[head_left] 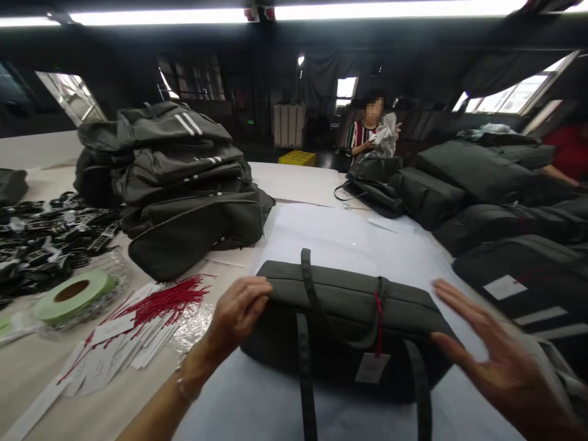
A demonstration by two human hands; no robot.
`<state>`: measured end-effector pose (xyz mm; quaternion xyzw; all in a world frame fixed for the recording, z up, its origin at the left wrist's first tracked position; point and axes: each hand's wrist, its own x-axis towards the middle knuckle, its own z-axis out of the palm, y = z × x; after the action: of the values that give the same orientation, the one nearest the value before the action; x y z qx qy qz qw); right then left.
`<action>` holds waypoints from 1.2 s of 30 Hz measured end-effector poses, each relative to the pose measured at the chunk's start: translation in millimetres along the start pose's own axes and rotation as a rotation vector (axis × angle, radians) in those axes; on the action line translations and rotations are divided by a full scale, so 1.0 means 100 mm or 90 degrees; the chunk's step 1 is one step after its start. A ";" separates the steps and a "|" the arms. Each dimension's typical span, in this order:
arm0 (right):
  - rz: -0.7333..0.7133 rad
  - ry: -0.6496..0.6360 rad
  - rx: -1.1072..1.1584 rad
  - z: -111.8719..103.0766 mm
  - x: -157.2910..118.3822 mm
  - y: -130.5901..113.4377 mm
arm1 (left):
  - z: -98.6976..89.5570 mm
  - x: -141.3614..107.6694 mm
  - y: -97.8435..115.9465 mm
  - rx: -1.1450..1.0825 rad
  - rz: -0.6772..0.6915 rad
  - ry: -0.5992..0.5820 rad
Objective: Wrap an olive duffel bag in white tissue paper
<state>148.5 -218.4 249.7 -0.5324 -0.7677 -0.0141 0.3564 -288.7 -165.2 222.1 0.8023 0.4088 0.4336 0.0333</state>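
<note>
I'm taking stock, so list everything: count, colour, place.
Bag: one, dark, centre
Its tag: one, white, front
Stacked bags: several, dark, left
Other bags: several, dark, right
Loose tags: many, white-red, left
Tape: one, green, left
Piled pieces: many, dark, left
Crate: one, yellow, background
Worker: one, striped top, background
Sleeve: one, red, right
Paper: uncounted, white, under bag
Lights: several, white, overhead
Windows: several, bright, back
Table: one, beige, foreground
Left hand: one, gripping bag
Right hand: one, open, right

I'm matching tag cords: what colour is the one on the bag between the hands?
The cord is red, seen in the head view.
</note>
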 end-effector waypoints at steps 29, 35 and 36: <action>0.398 -0.137 0.336 -0.20 0.39 -0.13 | -0.41 0.51 0.86 -0.482 -0.053 -0.336; 0.702 0.212 0.319 0.00 -0.34 0.46 | -0.11 0.85 0.63 -0.018 0.151 -0.244; 0.743 0.264 0.390 0.07 -0.53 0.51 | 0.00 0.93 0.74 0.008 0.223 -0.312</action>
<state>196.2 -236.4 196.7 -0.7203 -0.2406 0.2956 0.5795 -215.5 -150.3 314.3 0.9416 0.2469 0.2234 0.0509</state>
